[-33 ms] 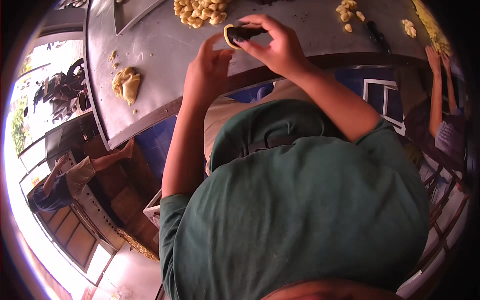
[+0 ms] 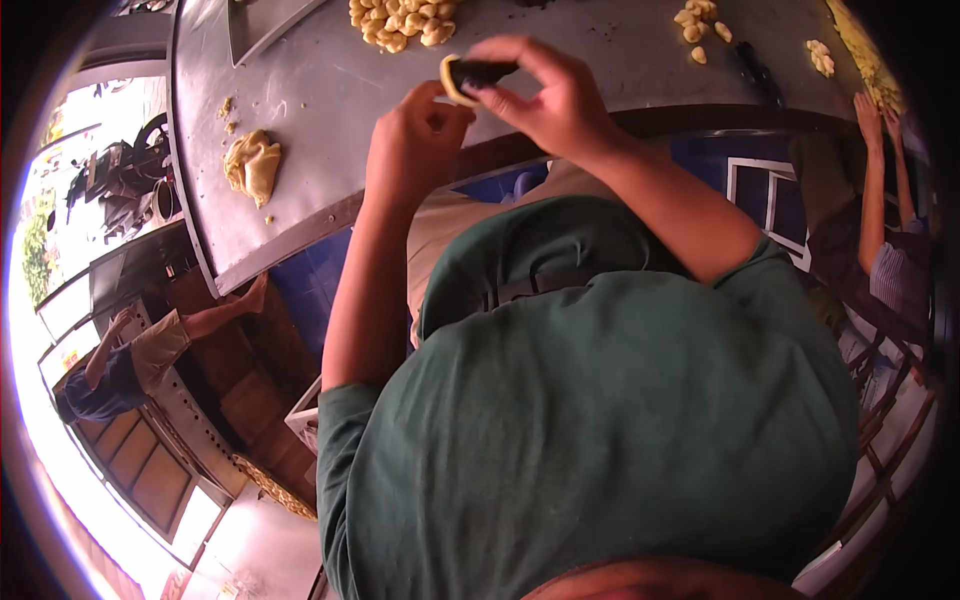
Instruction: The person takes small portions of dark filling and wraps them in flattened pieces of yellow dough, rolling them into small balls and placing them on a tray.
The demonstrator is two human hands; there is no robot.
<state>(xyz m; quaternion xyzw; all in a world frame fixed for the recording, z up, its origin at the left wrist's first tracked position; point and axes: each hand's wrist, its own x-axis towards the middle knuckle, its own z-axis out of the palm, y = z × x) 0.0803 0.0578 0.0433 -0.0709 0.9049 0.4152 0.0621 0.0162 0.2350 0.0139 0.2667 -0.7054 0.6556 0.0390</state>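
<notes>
- The right hand pinches a dark filling piece wrapped in a pale dough disc, at twelve o'clock in the picture.
- The left hand touches the disc from below, fingers curled into a loose grip.
- On the grey metal surface, a dough lump lies at ten o'clock.
- A pile of shaped dough pieces sits at the top edge; smaller pieces at one o'clock.
- Another person's arms reach in at two o'clock.
</notes>
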